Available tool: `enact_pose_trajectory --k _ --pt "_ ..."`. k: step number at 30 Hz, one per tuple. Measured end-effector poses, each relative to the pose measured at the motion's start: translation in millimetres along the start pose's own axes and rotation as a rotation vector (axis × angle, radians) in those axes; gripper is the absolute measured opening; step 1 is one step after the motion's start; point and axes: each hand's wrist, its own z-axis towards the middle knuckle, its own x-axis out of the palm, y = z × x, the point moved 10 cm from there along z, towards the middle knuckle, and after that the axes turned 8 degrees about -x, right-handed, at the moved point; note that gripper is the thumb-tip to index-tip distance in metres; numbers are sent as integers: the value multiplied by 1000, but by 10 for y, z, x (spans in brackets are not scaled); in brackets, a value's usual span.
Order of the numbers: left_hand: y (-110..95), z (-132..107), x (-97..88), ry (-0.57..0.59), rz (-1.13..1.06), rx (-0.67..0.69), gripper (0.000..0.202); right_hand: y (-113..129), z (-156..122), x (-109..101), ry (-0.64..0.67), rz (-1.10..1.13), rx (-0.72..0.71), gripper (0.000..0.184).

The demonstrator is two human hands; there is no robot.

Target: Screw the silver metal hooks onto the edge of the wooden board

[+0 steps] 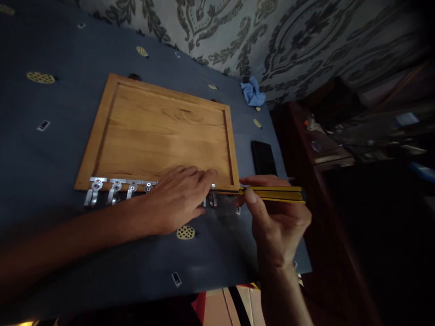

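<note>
A framed wooden board [163,131] lies on the blue-grey tablecloth. Along its near edge runs a metal hook rail [116,184] with several silver hooks and screws. My left hand [185,192] is laid over the rail's right half, fingers bent on the board side and thumb at the front; it hides part of the rail. In my right hand [277,217] is a yellow and black screwdriver [275,193], pinched by thumb and fingers. Its shaft points left along the board's near edge, towards the rightmost hook [213,198]; the contact of its tip is unclear.
A black phone [264,157] lies right of the board. A crumpled blue cloth [253,92] sits at the back right, close to the patterned wall covering [220,31]. Past the table's right edge stands dark red furniture [299,122] with small items. Floor tiles [220,308] show below.
</note>
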Motion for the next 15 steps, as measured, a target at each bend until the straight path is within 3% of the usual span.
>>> enact_pose_trajectory --k 2,4,10,15 --pt "-3 2 -7 0 -6 2 44 -62 -20 -6 32 49 56 21" --pt "-7 5 -4 9 0 3 44 -86 -39 -9 60 77 66 26" --pt "-7 16 -1 17 24 -3 43 -89 -63 -32 49 83 22 9" --pt "-14 20 7 34 27 -2 45 32 -45 -28 -4 -63 -71 2"
